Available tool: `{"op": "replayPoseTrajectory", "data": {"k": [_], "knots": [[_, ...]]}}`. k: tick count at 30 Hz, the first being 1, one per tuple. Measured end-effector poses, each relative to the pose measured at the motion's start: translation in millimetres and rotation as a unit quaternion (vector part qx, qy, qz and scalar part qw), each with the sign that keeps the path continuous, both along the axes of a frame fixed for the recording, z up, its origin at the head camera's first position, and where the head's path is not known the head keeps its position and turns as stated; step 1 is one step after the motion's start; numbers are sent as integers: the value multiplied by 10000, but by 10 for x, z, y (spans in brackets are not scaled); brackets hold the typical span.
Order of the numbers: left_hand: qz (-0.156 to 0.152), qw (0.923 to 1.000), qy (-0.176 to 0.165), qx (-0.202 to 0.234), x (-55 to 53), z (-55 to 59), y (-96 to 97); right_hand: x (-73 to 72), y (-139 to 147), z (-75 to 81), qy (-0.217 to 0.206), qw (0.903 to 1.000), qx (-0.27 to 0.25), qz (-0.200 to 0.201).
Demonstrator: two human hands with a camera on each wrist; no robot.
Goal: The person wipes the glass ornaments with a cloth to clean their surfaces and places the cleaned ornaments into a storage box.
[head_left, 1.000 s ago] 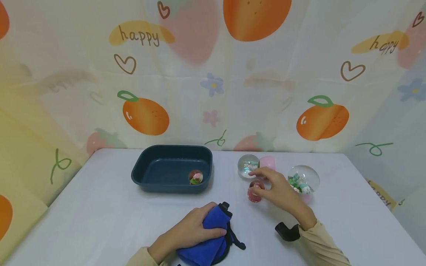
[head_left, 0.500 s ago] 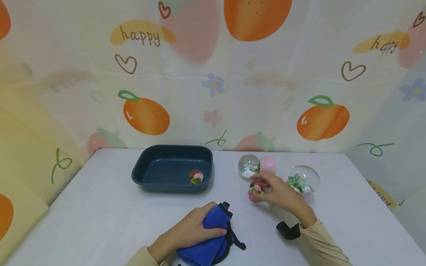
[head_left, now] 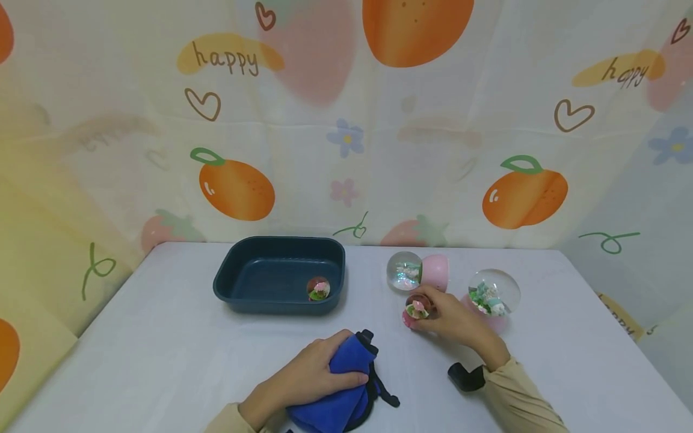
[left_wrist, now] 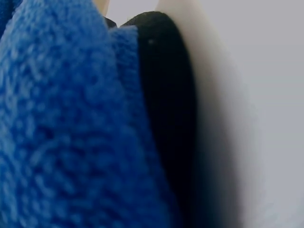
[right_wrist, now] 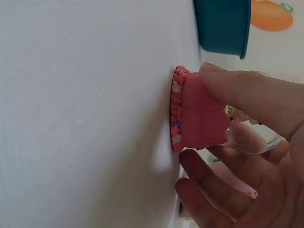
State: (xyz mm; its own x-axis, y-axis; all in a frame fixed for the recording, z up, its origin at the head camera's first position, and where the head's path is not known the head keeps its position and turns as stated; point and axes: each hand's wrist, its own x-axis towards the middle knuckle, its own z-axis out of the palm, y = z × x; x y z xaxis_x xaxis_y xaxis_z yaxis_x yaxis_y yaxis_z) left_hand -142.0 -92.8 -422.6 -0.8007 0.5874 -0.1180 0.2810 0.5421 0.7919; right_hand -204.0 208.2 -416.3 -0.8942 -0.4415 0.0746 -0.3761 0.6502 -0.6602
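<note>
Hands both busy: left hand (head_left: 319,373) wraps round a bunched blue cloth (head_left: 327,412), thumb along its right side, far fingers hidden; right hand (head_left: 457,322) pinches a small snow globe (head_left: 418,308) between thumb and fingers. Beige sleeves (head_left: 522,394) on both arms.

Left to right on the white surface (head_left: 162,337): dark teal tray (head_left: 276,306) sits near the back edge. Second small globe (head_left: 318,288) lies inside it, near the front right corner, pink and green bits showing. Blue cloth is in front of the tray, slightly right, with black trim and a black cord (head_left: 385,392) on its right side. Left wrist view is mostly fuzzy blue pile and dark edging, blurred.

Next, a globe on its side (head_left: 405,272), clear ball to the left, pink base to the right, just behind the small snow globe. That held one is right of the tray, ball up; right wrist view shows thumb on its pink base, with a flowered rim near the surface. Contact there: cannot tell.

Large globe (head_left: 494,293) stands beyond the right hand, pink base partly hidden. Black piece (head_left: 467,377) sits at the right wrist. Behind everything, a fruit-print backdrop (head_left: 303,150).
</note>
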Motion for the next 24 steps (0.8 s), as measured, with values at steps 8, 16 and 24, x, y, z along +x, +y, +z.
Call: {"op": "replayPoseTrajectory", "data": {"k": [8,16,24], "knots": [[-45,9999,75,62,10,17,-11,12,-11,13,14,10000,-51,54],[119,9987,-68,501,15,108,-55,53,-87,94,14,9971,-675,339],[498,9951,128,842,23,251,-106,160,-180,253,82,9947,-937,406]]}}
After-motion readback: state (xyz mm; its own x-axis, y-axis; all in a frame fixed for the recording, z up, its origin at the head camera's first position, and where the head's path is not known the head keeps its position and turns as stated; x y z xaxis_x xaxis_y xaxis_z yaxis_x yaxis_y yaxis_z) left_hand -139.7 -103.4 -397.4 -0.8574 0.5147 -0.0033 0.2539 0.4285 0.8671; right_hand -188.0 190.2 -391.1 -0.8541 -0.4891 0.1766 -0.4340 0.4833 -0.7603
